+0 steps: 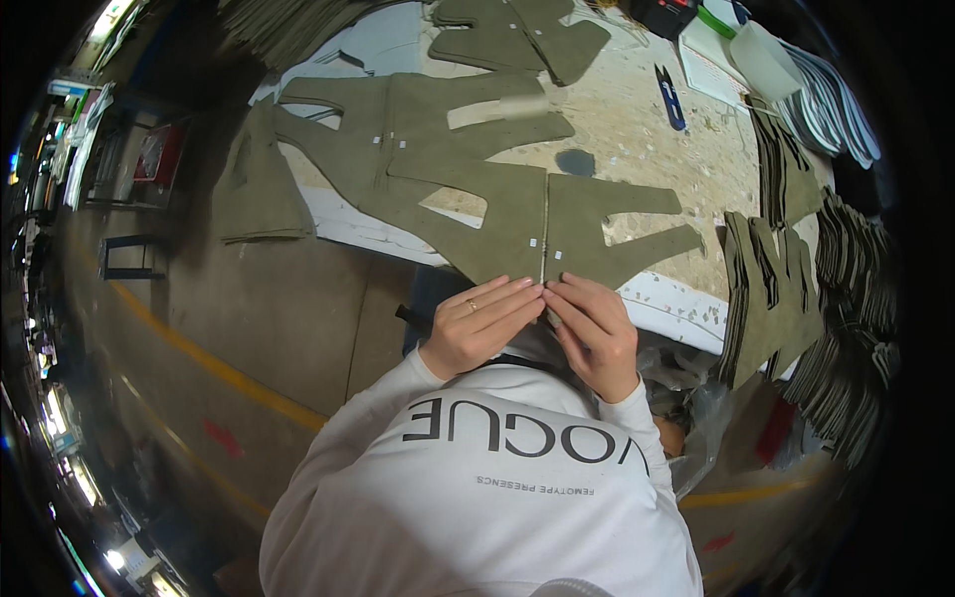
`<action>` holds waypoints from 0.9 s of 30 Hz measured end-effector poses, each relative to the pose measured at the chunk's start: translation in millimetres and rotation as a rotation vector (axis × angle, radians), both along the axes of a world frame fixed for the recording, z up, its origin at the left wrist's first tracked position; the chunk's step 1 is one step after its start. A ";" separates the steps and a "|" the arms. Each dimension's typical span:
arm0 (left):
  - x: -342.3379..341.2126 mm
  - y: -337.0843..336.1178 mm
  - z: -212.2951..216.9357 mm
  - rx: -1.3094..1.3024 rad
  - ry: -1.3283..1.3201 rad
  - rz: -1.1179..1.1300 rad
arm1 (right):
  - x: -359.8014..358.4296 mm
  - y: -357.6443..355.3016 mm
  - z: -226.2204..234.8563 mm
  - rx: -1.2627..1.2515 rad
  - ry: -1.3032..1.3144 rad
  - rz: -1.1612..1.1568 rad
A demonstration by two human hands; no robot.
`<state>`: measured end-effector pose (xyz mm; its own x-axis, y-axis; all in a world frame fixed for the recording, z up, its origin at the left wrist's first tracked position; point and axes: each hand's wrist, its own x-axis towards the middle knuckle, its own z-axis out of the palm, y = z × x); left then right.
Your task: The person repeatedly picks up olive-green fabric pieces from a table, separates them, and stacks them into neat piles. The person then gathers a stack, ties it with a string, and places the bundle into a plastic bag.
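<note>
As two olive cut pieces meet edge to edge at the near edge of the desk (pixel 657 298), both hands press their lower ends together: the left hand (pixel 477 333) lies with fingers flat on the left piece (pixel 497 224), the right hand (pixel 597 338) pinches the seam (pixel 544 239) and the right piece (pixel 607 234) where the two join. Neither grip is clenched; the left is spread flat, the right is closed lightly on the cloth at the seam. To do this well, it seems best to keep the two edges level along the whole seam, hold the ends flush, and smooth outward so nothing puckers. Counted on the desk: two joined pieces in hand, at least two more like pieces (pixel 398 129) laid out toward the far left edge, and another pair (pixel 527 40) at the far edge. One blue snipper (pixel 671 98) lies near the far right corner. Stacks of cut pieces (pixel 786 289) stand along the right edge; their number cannot be told. A single piece (pixel 259 189) hangs off the left edge.
</note>
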<state>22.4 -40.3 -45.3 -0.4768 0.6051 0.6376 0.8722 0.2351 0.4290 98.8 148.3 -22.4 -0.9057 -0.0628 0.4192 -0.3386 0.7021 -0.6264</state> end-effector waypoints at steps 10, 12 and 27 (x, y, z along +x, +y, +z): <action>-25.2 -6.5 33.0 0.141 -0.123 -0.040 | -10.4 12.9 26.7 -0.191 -0.150 0.016; -51.4 -9.7 51.2 0.113 -0.180 0.084 | -20.7 29.1 42.0 -0.200 -0.171 -0.061; -292.7 59.9 31.2 -0.254 -0.172 -0.036 | -249.3 78.9 -4.2 0.231 0.110 -0.257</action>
<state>-270.3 19.6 -14.1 -0.5401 0.7533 0.3752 0.8013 0.3242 0.5028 -150.5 227.2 -26.6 -0.8547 0.0567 0.5161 -0.1891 0.8917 -0.4111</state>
